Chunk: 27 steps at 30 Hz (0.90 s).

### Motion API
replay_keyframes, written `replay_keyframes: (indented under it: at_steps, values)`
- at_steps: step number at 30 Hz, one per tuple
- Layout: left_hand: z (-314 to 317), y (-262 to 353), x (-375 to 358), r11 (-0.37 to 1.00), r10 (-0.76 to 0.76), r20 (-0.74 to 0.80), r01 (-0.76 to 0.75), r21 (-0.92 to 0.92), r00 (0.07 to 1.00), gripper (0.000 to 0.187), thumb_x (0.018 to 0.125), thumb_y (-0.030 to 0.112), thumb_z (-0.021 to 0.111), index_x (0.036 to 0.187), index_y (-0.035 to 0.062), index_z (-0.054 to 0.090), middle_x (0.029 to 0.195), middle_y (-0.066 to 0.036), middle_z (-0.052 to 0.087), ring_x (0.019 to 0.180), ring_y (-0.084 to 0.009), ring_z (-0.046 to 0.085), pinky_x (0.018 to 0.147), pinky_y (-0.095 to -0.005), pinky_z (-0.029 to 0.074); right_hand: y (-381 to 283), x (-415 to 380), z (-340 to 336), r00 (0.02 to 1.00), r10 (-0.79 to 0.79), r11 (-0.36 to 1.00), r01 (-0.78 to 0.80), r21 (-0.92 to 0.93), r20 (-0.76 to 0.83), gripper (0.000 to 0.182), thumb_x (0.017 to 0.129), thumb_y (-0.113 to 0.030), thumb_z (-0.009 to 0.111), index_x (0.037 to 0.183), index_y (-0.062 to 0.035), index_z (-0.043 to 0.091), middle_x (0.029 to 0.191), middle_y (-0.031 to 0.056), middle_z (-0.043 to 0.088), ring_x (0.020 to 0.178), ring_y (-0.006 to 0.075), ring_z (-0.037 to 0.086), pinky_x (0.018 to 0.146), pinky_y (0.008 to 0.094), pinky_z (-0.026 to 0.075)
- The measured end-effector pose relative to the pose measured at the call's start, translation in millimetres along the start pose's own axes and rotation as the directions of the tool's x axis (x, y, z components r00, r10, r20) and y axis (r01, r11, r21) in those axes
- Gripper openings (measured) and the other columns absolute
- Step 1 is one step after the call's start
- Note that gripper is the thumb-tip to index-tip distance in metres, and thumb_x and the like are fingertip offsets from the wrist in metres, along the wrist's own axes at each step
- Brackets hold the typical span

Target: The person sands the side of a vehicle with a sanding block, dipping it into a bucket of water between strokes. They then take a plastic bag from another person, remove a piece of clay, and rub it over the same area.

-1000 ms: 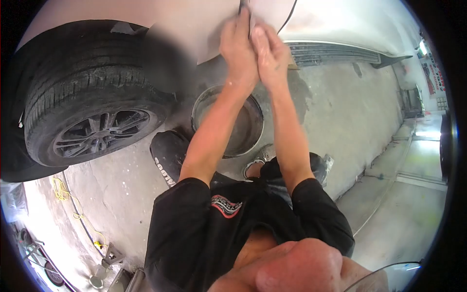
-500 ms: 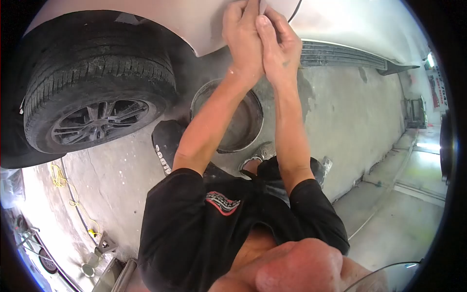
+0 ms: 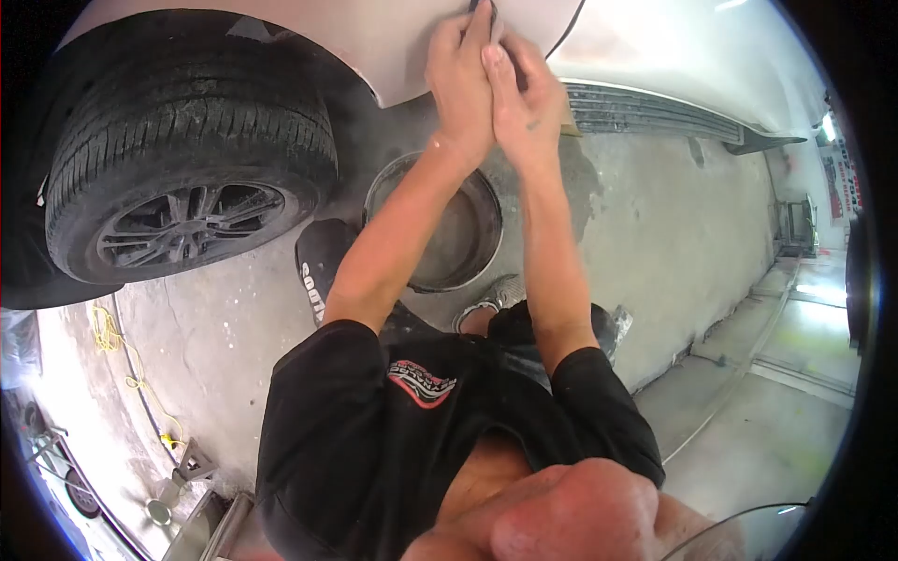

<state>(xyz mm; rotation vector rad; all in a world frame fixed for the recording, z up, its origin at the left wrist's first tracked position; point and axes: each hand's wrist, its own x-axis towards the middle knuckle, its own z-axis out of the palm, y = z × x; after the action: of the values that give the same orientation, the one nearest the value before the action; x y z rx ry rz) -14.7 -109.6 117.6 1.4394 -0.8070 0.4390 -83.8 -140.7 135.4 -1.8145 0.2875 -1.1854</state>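
Both hands slid slightly left on the car panel (image 3: 393, 47), view tilted, bucket (image 3: 440, 224) shifted left.

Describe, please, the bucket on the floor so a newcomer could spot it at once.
Start at the tyre on the left and look right, under the car's pale panel. The bucket stands on the concrete floor, partly hidden behind the person's forearms. It is the only round, open container there, grey inside.
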Motion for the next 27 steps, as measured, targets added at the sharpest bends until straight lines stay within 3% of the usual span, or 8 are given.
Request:
replay_keyframes:
  at_steps: [1, 4, 7, 11, 14, 18, 19, 27]
  values:
    - [-3.5, 13.6, 6.4, 0.841, -0.354, 0.166, 0.391, -0.375, 0.921, 0.035, 0.101, 0.008, 0.053, 0.134, 0.004, 0.062, 0.106, -0.015, 0.063, 0.094, -0.0241, 0.062, 0.083, -0.0325, 0.052, -15.2, 3.6, 1.6, 1.0, 0.028, 1.0, -0.028, 0.013, -0.006, 0.036, 0.096, -0.019, 0.07, 0.122, 0.0049, 0.066, 0.115, 0.0157, 0.068, 0.106, 0.0216, 0.065, 0.092, 0.0329, 0.052]
    - [-3.7, 23.8, 8.8, 0.988, 0.05, -0.111, -0.066, -0.143, 0.993, 0.037, 0.093, 0.005, 0.06, 0.13, 0.0037, 0.066, 0.113, -0.01, 0.063, 0.102, -0.0221, 0.062, 0.088, -0.0312, 0.051, -11.0, 7.1, -1.4, 0.999, 0.042, 0.999, -0.041, 0.022, -0.012, 0.036, 0.096, -0.019, 0.069, 0.121, 0.0057, 0.066, 0.113, 0.0162, 0.069, 0.105, 0.021, 0.065, 0.09, 0.0319, 0.052]
    - [4.6, -12.7, -10.5, 0.988, -0.145, -0.01, 0.145, -0.059, 0.989, 0.037, 0.093, 0.006, 0.061, 0.13, 0.004, 0.066, 0.112, -0.01, 0.064, 0.102, -0.0231, 0.062, 0.088, -0.0318, 0.051, 27.3, -1.2, 1.6, 1.0, -0.001, 1.0, 0.001, -0.015, 0.005, 0.036, 0.096, -0.02, 0.069, 0.121, 0.0058, 0.066, 0.11, 0.0153, 0.07, 0.101, 0.0188, 0.066, 0.086, 0.0297, 0.053]
    - [-7.3, 13.2, 10.2, 0.986, 0.164, -0.116, -0.159, 0.054, 0.979, 0.036, 0.096, 0.008, 0.059, 0.132, 0.0059, 0.065, 0.11, -0.012, 0.064, 0.101, -0.0252, 0.064, 0.088, -0.0342, 0.052, -19.4, 7.9, 2.5, 0.996, 0.086, 0.993, -0.086, 0.085, -0.001, 0.035, 0.096, -0.019, 0.07, 0.121, 0.0053, 0.066, 0.11, 0.0128, 0.07, 0.095, 0.0154, 0.065, 0.083, 0.0272, 0.052]
    - [-3.8, 10.3, 0.7, 0.96, -0.223, 0.007, 0.221, -0.17, 0.975, 0.028, 0.1, 0.015, 0.058, 0.123, 0.0019, 0.067, 0.107, -0.015, 0.065, 0.1, -0.0306, 0.062, 0.088, -0.0395, 0.048, -1.5, 3.6, -0.2, 0.998, 0.066, 0.998, -0.066, 0.018, -0.011, 0.034, 0.096, -0.018, 0.069, 0.121, 0.0048, 0.067, 0.109, 0.0114, 0.071, 0.095, 0.0153, 0.065, 0.083, 0.0269, 0.052]
    - [-6.3, 10.2, -0.7, 0.99, -0.109, -0.025, 0.106, -0.097, 0.994, 0.029, 0.098, 0.013, 0.058, 0.124, 0.0024, 0.067, 0.108, -0.014, 0.065, 0.101, -0.0301, 0.061, 0.088, -0.0387, 0.049, -4.8, 0.5, 3.1, 0.996, 0.093, 0.995, -0.093, 0.019, -0.009, 0.034, 0.096, -0.018, 0.069, 0.121, 0.0053, 0.067, 0.109, 0.012, 0.071, 0.094, 0.0158, 0.066, 0.085, 0.028, 0.053]
    - [-6.7, 15.3, 6.3, 0.997, 0.04, -0.088, -0.045, -0.06, 0.995, 0.033, 0.095, 0.01, 0.059, 0.125, 0.0027, 0.067, 0.109, -0.012, 0.065, 0.102, -0.0307, 0.061, 0.088, -0.0389, 0.049, -18.5, 4.5, 1.9, 0.996, 0.088, 0.994, -0.087, 0.063, -0.016, 0.035, 0.096, -0.019, 0.07, 0.121, 0.0053, 0.067, 0.108, 0.0122, 0.071, 0.094, 0.0156, 0.066, 0.085, 0.0285, 0.053]
    - [-16.6, 25.5, 12.6, 0.999, -0.036, 0.001, 0.036, -0.029, 0.999, 0.035, 0.098, 0.006, 0.054, 0.131, 0.0023, 0.063, 0.113, -0.017, 0.065, 0.098, -0.0288, 0.065, 0.084, -0.0362, 0.054, -18.2, 5.8, 3.6, 0.999, 0.047, 0.997, -0.046, 0.066, -0.014, 0.039, 0.095, -0.02, 0.071, 0.122, 0.0069, 0.066, 0.104, 0.0116, 0.07, 0.094, 0.0145, 0.065, 0.084, 0.0277, 0.053]
